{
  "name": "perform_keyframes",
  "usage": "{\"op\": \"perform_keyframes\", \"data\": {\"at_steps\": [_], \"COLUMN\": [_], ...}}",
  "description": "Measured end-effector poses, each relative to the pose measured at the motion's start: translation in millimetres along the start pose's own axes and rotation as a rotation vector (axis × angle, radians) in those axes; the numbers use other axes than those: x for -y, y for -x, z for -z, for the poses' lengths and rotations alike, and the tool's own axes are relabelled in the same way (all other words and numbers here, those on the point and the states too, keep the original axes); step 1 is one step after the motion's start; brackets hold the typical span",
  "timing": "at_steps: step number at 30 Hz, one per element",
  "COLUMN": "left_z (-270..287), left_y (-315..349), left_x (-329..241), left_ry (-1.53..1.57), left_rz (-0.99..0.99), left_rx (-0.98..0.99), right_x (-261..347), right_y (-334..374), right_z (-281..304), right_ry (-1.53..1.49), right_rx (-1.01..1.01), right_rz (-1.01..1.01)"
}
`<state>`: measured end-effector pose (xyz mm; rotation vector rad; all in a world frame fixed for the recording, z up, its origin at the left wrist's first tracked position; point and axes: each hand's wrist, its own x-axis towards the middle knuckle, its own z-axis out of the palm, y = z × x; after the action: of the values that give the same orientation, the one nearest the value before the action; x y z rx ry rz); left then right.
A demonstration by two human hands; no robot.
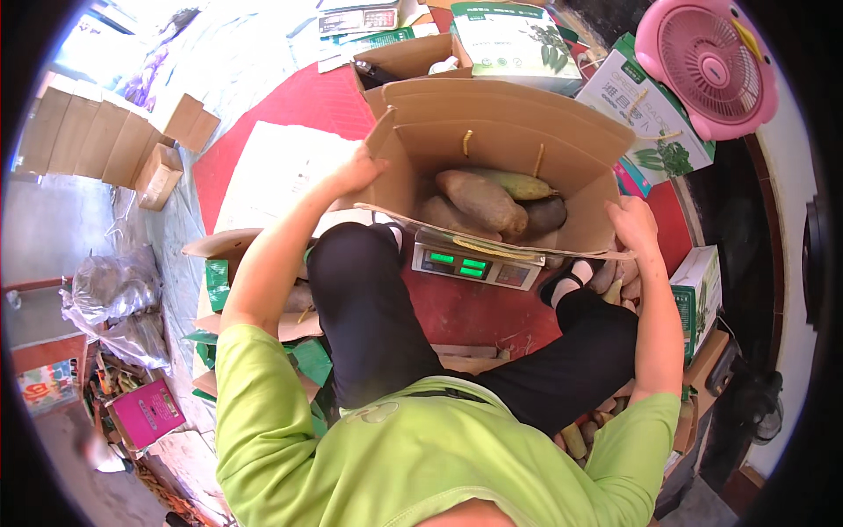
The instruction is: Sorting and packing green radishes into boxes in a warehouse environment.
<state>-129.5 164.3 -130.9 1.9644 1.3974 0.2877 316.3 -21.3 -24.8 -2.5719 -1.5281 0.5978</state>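
Note:
An open cardboard box [527,110] with yellow cord loops on its far wall stands in front of me. Inside lie several large brownish root vegetables, like sweet potatoes [481,200], with an ear of corn [520,184] behind them. My left hand [358,170] grips the box's left side near the top edge. At the right side, my right hand [632,225] has its fingers bent over the edge. Beneath the box shows a digital scale [483,267] with lit green displays, between my feet. How the box rests on it is partly hidden.
A smaller open carton [413,63], printed green-and-white boxes [518,44] and a pink fan [716,66] stand beyond. More root vegetables [606,279] lie by my right foot. An open box [224,246] is beside my left leg; cartons [83,132] and plastic bags [114,285] are farther left.

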Motion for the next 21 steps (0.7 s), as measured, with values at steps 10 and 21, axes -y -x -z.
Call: {"op": "perform_keyframes", "data": {"at_steps": [10,21], "left_z": [169.1,256.8], "left_y": [42.9,104.0], "left_x": [17.5,173.2], "left_ry": [-0.429,-0.909], "left_rz": [0.347,0.341], "left_rx": [-0.171,-0.365], "right_x": [161.0,324.0], "right_y": [-44.4,-67.4], "right_z": [-19.8,-184.5], "right_ry": [-0.035,-0.198], "right_rx": [0.096,0.202], "right_rz": [0.263,0.365]}}
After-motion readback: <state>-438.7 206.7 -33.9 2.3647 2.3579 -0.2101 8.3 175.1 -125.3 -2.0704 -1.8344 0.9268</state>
